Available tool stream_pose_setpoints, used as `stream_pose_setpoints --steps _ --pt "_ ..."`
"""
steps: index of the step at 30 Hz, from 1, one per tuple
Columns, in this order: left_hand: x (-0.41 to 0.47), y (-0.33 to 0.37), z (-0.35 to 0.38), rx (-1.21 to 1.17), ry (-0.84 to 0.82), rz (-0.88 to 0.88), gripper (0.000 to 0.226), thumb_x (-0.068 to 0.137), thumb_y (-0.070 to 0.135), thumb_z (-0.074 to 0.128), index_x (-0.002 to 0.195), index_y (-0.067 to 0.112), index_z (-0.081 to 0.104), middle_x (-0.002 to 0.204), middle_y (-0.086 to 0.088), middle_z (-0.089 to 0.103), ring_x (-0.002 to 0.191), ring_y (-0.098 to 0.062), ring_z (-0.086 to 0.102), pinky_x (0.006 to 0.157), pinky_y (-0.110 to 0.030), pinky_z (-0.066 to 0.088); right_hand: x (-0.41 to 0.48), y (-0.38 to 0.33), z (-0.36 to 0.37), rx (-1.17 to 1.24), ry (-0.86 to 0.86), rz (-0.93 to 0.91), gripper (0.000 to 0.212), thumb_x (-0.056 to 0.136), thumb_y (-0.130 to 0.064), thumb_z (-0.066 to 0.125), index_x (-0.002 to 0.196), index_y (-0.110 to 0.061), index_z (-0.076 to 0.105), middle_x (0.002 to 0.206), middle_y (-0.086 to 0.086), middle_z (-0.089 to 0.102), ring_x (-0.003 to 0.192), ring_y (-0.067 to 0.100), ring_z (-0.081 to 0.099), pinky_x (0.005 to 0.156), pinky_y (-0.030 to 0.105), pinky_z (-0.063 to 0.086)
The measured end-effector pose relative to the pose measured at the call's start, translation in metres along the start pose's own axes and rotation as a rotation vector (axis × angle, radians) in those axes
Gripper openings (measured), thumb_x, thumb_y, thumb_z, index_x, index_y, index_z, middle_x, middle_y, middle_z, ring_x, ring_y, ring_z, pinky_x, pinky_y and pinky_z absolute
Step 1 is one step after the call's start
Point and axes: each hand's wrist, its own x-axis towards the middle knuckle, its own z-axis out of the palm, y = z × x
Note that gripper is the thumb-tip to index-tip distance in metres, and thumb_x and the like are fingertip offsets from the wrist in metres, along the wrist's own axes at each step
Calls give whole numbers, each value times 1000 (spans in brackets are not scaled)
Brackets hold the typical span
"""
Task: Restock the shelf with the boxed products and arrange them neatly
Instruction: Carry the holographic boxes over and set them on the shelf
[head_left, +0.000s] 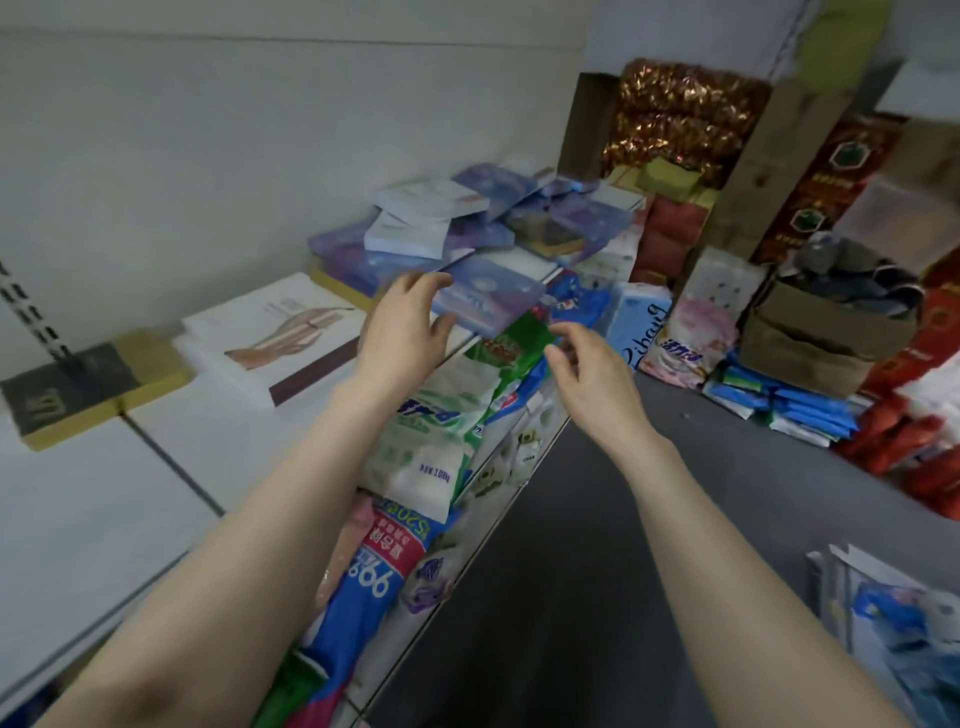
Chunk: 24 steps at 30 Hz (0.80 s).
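Observation:
A loose pile of flat blue and purple boxes (467, 223) lies on the white shelf (104, 499) at its far end. One blue-purple box (493, 296) juts out over the shelf's front edge. My left hand (405, 322) reaches to its near left corner, fingers spread and touching its edge. Just right of it and a little lower, my right hand (587, 374) hovers with fingers loosely curled and nothing in it. A white box with a hand picture (280, 338) and a black-and-gold box (88, 384) lie flat further left.
Bags of detergent and tissue packs (436, 441) fill the lower shelf under my arms. Across the grey floor (571, 571) stand cardboard boxes (815, 343), red packs (914, 441) and blue packs (789, 400). A white wall backs the shelf.

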Motion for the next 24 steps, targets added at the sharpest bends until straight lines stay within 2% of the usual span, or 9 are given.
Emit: stream_pose_setpoints --steps 3,8,10,12,15,19,21,24 --pt "44 -12 25 32 -119 -25 46 85 27 64 129 14 57 129 -12 56 115 -34 54 95 -42 45 43 15 8 -16 -18 -26 32 101 -32 47 130 -19 52 120 3 59 105 20 58 82 29 40" --pt "72 0 73 101 -332 -2 59 88 48 58 138 19 48 143 -10 47 127 -29 47 102 -38 39 112 52 13 -18 -16 -44 34 100 -31 49 130 -17 53 124 7 58 112 25 57 94 41 47" --pt "69 2 97 240 -389 2 70 85 62 51 142 22 40 145 -8 44 129 -29 43 104 -40 36 140 71 16 -20 -23 -42 34 99 -30 49 130 -17 52 124 8 59 113 26 57 94 42 47" --pt "61 1 118 396 -397 8 77 83 67 49 145 24 33 150 -8 37 135 -32 34 111 -44 26 168 91 20 -30 -44 -37 36 98 -30 49 132 -17 51 126 10 58 116 26 56 96 41 46" --pt "54 1 132 443 -310 -34 72 87 53 56 148 23 31 154 -8 32 141 -34 28 116 -46 16 209 118 27 -45 -35 -35 39 96 -28 51 133 -14 49 129 15 55 119 33 53 94 41 43" --pt "42 14 136 505 -188 -56 66 72 30 79 133 15 57 136 -11 57 123 -39 54 102 -52 40 262 141 30 -143 -65 38 53 97 -29 52 143 -7 38 136 27 44 125 44 43 99 47 38" --pt "31 17 136 506 -171 -88 68 67 22 82 130 15 59 133 -9 59 120 -37 57 98 -51 45 287 149 33 -178 -125 77 59 97 -39 50 141 -3 36 138 30 42 127 46 39 100 50 36" --pt "18 23 128 486 -120 -108 69 67 7 78 133 14 57 136 -8 57 126 -33 53 104 -46 44 313 156 43 -223 -268 116 82 91 -66 43 142 -2 35 141 33 41 130 48 38 103 52 35"
